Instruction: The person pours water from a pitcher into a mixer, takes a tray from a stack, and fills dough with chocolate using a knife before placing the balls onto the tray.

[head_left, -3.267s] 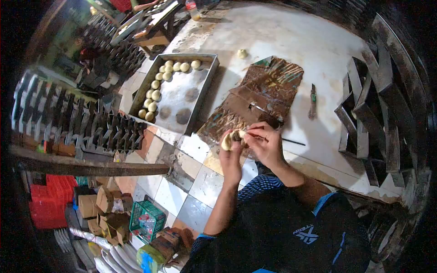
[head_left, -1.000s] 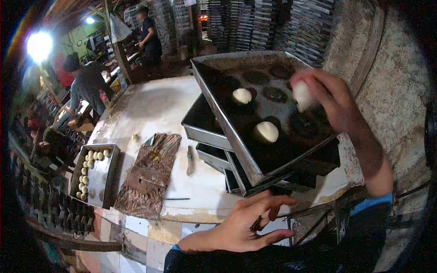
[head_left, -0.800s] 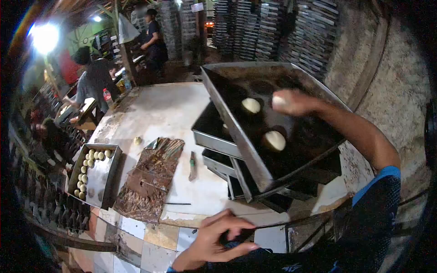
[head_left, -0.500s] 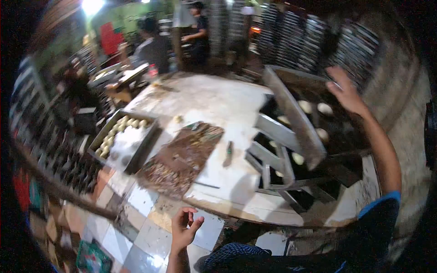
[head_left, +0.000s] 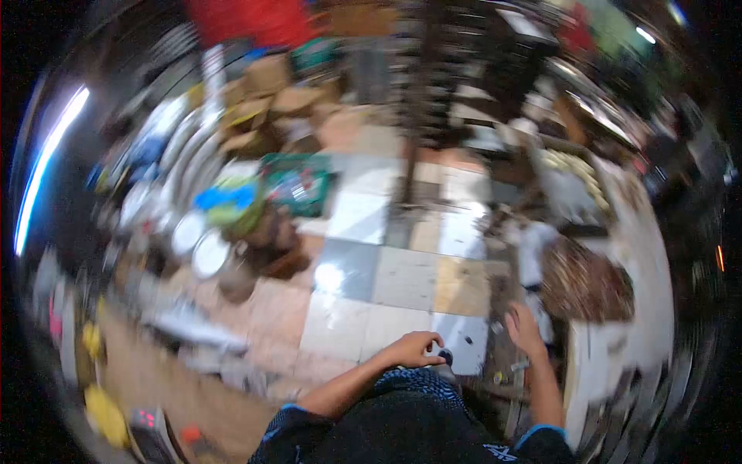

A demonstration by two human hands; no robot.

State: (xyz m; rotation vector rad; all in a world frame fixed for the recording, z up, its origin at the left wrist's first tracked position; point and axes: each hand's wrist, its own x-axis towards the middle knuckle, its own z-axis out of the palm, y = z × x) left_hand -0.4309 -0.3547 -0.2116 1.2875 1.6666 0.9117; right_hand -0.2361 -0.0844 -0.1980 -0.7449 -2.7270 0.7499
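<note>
My left hand (head_left: 413,349) is in front of my dark shirt, its fingers loosely bent with a gap between thumb and forefinger and nothing seen in them. A small dark round thing (head_left: 445,356) shows by its fingertips; I cannot make out what it is or whether it touches. My right hand (head_left: 525,331), smeared by motion, is held out with its fingers stretched and holds nothing that I can see. It is nearest the front edge of the white table (head_left: 649,263), left of the brown mottled sheet (head_left: 587,282).
A metal tray (head_left: 568,193) with several pale dough balls sits at the table's far end. Tiles (head_left: 406,276) cover the floor. On the left are a green crate (head_left: 313,185), cardboard boxes (head_left: 267,77), white buckets (head_left: 210,255) and sacks (head_left: 185,143). A dark rack (head_left: 425,77) stands ahead.
My view has swung left and down, from the table with its metal trays to the floor. My right hand has come down from the large tray to the table's front edge.
</note>
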